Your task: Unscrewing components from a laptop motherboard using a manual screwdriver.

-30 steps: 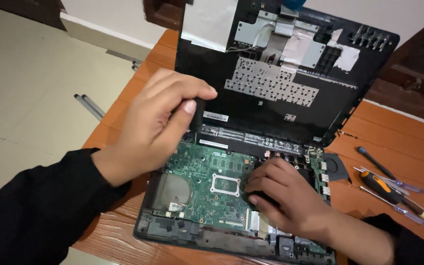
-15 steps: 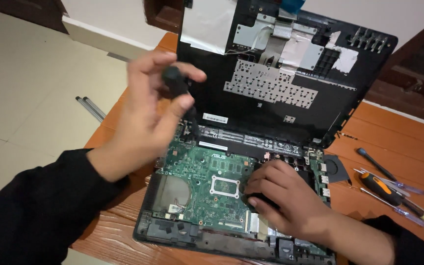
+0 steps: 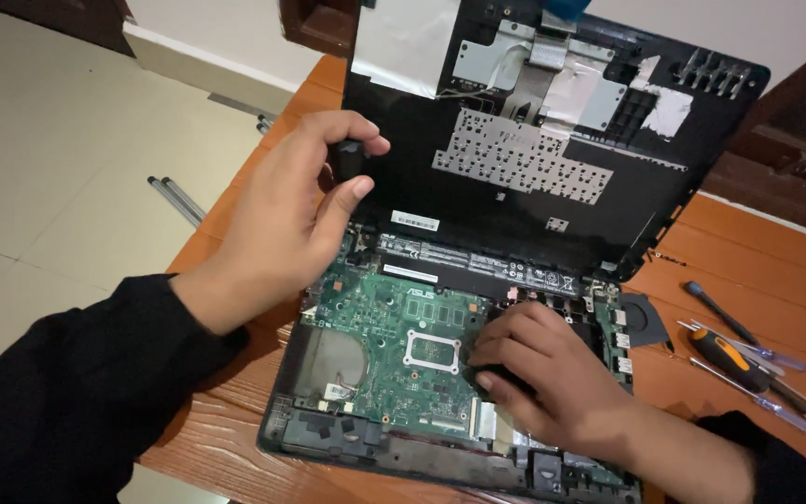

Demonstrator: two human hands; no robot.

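Our left hand (image 3: 286,219) is raised over the left edge of an opened laptop (image 3: 440,373), thumb and forefinger closed on a small black part (image 3: 347,159) held up in front of the tilted top cover (image 3: 534,159). The cover stands nearly upright, its underside facing us, showing a perforated metal keyboard backing and patches of silver tape. Our right hand (image 3: 538,378) lies low on the right side of the laptop base, fingers curled down and pressing on a dark component beside the green motherboard (image 3: 384,336); we cannot tell whether those fingers grip anything, since they hide what is under them. At the board's centre sits the square metal frame (image 3: 433,351) of the processor socket, just left of our right fingertips. The laptop rests on a reddish wooden table (image 3: 226,448). Both our arms wear black sleeves. To the right of the laptop, well apart from either hand, lie several screwdrivers (image 3: 748,359), one with an orange-and-black handle. Beyond the table's left edge, two thin metal rods (image 3: 179,201) lie on the pale tiled floor.
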